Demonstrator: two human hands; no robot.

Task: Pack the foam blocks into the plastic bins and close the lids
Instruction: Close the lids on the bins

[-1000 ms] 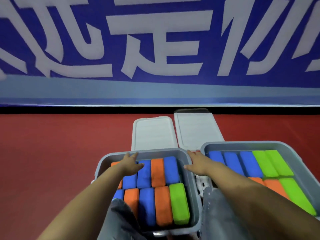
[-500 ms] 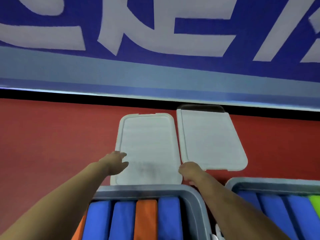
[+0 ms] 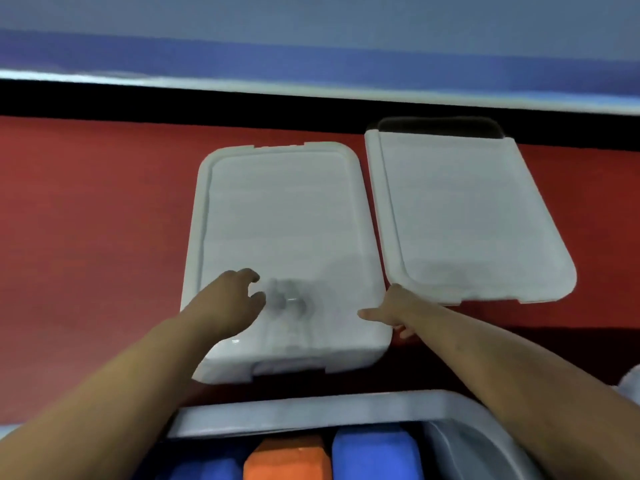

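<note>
Two white plastic lids lie on the red floor, the left lid beside the right lid. My right hand pinches the left lid's near right corner, thumb on top and fingertips under the edge. That lid's near edge looks raised, with a dark shadow beneath it. My left hand hovers over the lid's near left part with fingers loosely curled, holding nothing. At the bottom of the frame, the grey bin holds blue foam blocks and an orange foam block.
A black strip and a blue wall banner run along the back behind the lids. Red floor spreads to the left. A pale edge, perhaps the second bin, shows at the far right.
The view has dropped closer to the lids. Both hands have reached forward onto the left lid. My right hand has taken its near right corner and the near edge has lifted.
</note>
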